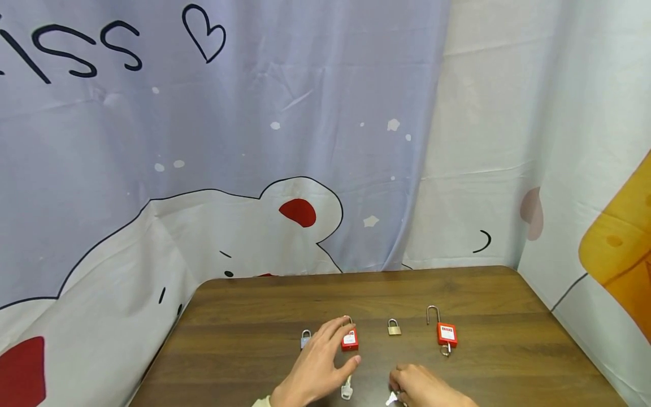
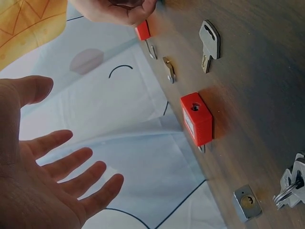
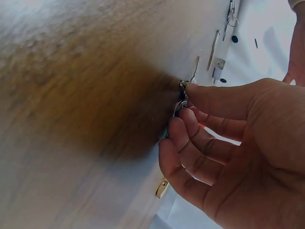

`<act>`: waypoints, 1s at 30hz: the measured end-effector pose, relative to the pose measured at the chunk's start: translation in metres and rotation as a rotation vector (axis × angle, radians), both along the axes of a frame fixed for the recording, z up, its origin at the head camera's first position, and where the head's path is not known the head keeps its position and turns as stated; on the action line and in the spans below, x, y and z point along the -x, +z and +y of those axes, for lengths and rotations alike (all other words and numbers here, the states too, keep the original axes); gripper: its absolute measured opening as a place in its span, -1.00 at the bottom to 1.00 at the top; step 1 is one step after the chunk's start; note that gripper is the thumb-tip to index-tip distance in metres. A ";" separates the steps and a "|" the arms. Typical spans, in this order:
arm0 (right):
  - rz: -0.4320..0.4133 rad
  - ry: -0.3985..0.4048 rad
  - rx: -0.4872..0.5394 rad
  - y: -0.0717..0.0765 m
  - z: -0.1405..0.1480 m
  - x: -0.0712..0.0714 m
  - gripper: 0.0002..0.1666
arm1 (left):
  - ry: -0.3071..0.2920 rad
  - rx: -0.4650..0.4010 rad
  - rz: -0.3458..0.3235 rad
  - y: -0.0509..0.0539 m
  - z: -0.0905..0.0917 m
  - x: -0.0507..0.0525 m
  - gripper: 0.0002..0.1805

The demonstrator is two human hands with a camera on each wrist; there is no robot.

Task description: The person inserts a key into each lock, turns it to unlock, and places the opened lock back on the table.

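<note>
My left hand hovers over the table with its fingers spread, holding nothing. It partly covers a red padlock with a white label and a small grey padlock in the head view. Below its thumb lies a single silver key. At the table surface, my right hand pinches a small bunch of keys between thumb and fingertips. The right wrist view shows the metal keys in that pinch, mostly hidden by the fingers.
Behind the hands stand a small brass padlock and, to the right, another red padlock with its shackle raised and a key in it. Another bunch of keys lies near the grey padlock. A printed curtain hangs behind the wooden table.
</note>
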State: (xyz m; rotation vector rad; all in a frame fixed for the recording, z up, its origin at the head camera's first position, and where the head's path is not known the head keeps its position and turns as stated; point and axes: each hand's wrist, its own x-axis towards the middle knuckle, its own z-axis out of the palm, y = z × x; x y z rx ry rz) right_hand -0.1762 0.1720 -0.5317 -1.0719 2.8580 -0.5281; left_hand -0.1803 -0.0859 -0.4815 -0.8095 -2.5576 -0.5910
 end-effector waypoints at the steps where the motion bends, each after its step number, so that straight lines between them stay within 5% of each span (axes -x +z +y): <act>1: 0.007 -0.002 -0.007 0.000 0.000 0.000 -0.77 | 0.001 0.003 -0.001 0.000 0.000 0.000 -0.38; 13: 0.018 0.053 -0.023 -0.001 0.001 0.003 -0.79 | 0.002 0.025 -0.019 0.000 -0.001 -0.001 -0.39; 19: 0.031 0.012 0.006 0.008 0.003 -0.001 -0.73 | -0.001 0.022 -0.020 0.001 -0.001 -0.001 -0.39; 30: 0.265 -0.005 0.133 0.045 0.007 -0.008 -0.72 | 0.005 -0.056 0.021 0.004 0.001 -0.003 -0.44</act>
